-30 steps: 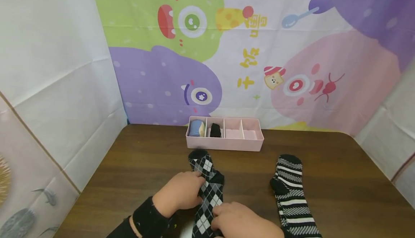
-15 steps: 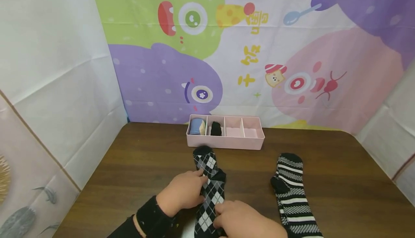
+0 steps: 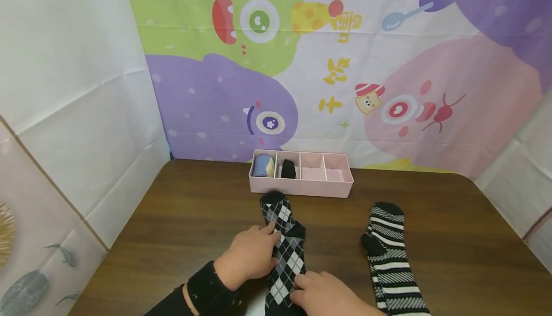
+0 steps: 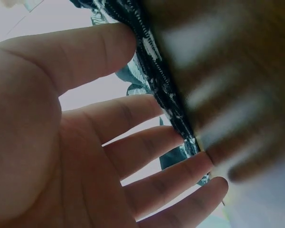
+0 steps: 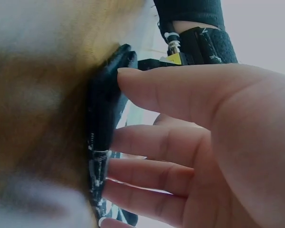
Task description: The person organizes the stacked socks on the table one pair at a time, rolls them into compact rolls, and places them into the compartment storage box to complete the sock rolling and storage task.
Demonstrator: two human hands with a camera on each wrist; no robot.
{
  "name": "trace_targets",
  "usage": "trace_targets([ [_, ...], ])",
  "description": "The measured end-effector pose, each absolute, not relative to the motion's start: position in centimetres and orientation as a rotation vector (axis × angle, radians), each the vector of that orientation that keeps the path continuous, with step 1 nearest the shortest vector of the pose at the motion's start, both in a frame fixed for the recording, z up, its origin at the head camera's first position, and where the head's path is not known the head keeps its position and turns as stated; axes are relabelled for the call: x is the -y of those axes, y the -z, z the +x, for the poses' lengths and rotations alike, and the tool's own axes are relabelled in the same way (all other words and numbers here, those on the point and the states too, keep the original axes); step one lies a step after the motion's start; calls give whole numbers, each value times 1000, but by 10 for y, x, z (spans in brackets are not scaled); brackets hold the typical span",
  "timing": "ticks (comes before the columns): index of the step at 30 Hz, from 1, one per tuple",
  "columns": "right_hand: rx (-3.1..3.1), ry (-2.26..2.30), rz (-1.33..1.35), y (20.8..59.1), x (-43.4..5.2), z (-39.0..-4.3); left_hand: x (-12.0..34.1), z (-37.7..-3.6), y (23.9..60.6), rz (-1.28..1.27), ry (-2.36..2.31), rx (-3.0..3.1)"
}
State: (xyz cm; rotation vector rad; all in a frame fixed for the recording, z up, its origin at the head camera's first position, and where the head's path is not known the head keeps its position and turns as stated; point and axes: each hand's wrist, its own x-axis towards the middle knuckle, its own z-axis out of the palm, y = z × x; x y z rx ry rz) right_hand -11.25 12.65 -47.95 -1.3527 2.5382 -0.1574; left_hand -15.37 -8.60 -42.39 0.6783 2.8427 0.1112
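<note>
An argyle sock (image 3: pixel 288 258) in black, grey and white lies lengthwise on the table, its black toe close to the pink box. From the left, my left hand (image 3: pixel 250 253) touches its edge and top; in the left wrist view the fingers (image 4: pixel 147 142) are fairly straight and spread along the sock's side. My right hand (image 3: pixel 325 294) rests at the opposite edge, near the black cuff. Extended fingers (image 5: pixel 147 171) and the thumb touch the sock's side in the right wrist view. A black-and-white striped sock (image 3: pixel 390 253) lies flat farther right.
The pink divided box (image 3: pixel 302 189) stands at the table's back edge. A blue rolled bundle (image 3: pixel 262 166) and a black one (image 3: pixel 288 169) sit in its two left compartments. Behind it hangs a cartoon-printed cloth (image 3: pixel 327 81). The wooden table (image 3: pixel 194 210) extends to both sides.
The argyle sock has shifted slightly to the right, with both hands moving along beside it. The striped sock and the box stay in place; the head view tilts a little.
</note>
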Motion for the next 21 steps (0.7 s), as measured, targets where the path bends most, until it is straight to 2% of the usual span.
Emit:
trace_targets([
  [6, -2605, 188, -1435, 505, -128, -117, 86, -152, 422, 666, -129, -2834],
  [11, -2606, 164, -1393, 474, -118, -107, 86, -147, 422, 720, -71, -2872],
  [16, -2668, 76, -1362, 443, -110, -93, 86, -129, 421, 929, -3, -2966],
  [21, -2688, -16, -1295, 433, -109, -91, 90, -104, 420, 1135, -117, -2869],
])
